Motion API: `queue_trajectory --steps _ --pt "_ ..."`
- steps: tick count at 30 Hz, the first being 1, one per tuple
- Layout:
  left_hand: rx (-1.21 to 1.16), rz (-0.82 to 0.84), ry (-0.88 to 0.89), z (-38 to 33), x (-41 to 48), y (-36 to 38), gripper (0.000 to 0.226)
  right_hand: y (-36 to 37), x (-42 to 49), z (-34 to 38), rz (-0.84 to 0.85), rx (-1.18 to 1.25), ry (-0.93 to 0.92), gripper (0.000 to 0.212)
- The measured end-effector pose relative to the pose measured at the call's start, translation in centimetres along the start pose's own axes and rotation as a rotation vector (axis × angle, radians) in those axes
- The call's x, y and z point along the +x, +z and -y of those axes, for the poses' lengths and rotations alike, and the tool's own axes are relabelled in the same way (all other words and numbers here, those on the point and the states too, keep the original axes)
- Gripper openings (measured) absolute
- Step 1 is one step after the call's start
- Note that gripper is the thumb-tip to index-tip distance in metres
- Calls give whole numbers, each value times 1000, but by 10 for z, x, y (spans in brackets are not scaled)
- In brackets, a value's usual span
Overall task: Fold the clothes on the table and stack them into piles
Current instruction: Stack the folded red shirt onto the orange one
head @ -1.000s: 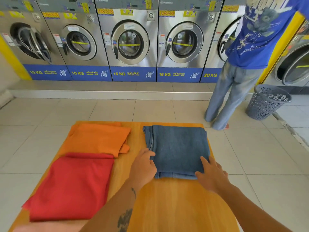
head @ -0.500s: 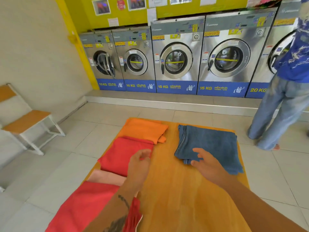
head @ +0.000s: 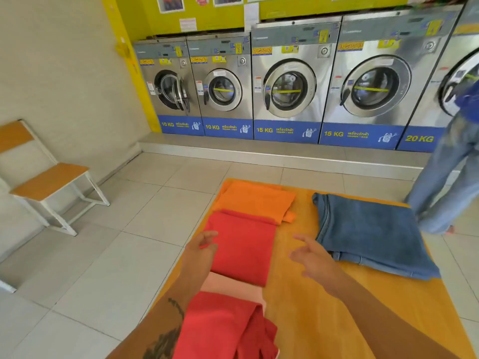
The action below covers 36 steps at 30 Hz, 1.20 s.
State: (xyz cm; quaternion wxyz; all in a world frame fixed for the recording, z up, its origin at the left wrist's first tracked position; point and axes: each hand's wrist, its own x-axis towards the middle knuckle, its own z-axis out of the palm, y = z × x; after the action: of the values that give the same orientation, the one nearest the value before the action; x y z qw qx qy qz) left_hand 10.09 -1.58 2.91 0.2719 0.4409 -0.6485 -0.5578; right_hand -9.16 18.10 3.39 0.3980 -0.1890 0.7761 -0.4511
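Clothes (head: 243, 244): perhaps five, two hands (head: 199, 251).

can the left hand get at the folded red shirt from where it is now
Probably yes: the left hand hovers open at the near-left edge of the folded red shirt, nothing lies between them, and the shirt's top is bare.

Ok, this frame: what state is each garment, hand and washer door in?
Orange garment: folded, flat at the table's far end.
Red garment: folded, flat.
Pink garment: flat, mostly covered.
Near red garment: rumpled, unfolded.
Jeans: folded, flat.
Left hand: open, empty, at the red garment's edge.
Right hand: open, empty, beside the jeans.
Leftmost washer door: ajar.
Next three washer doors: shut.
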Motion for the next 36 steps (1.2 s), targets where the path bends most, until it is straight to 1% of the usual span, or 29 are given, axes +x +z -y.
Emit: queue_trajectory --steps 5,8,11,13,15,18,20,22,24,26,29,32,36 --pt "119 75 13 27 67 -23 32 46 35 9 -61 124 75 56" --pt "300 119 10 44 102 -30 34 70 55 8 -132 157 126 63" --pt "439 253 -63 51 125 -29 42 91 67 11 -193 222 144 58" --pt "426 345 -71 54 138 -25 48 101 77 13 -245 275 145 54" --pt "396 410 -74 53 144 -19 52 109 88 15 -261 327 137 60" --pt "366 458 -50 52 149 -12 55 119 97 18 -277 379 148 67" --pt "271 484 -90 49 152 -12 52 126 100 20 -294 426 151 67" --pt "144 489 -160 44 154 -13 49 132 101 25 -331 396 141 67" --pt "59 455 -165 35 152 -14 46 135 100 30 -375 275 98 62" --pt "-23 409 -127 25 151 -14 45 129 98 37 -389 180 30 59" --pt "-92 375 -42 1 159 -12 44 101 100 57 -404 120 -76 58" --pt "-75 344 45 -24 182 2 45 74 119 83 -441 42 -174 59" --pt "50 251 167 -45 226 39 44 49 167 107 -482 0 -231 59"
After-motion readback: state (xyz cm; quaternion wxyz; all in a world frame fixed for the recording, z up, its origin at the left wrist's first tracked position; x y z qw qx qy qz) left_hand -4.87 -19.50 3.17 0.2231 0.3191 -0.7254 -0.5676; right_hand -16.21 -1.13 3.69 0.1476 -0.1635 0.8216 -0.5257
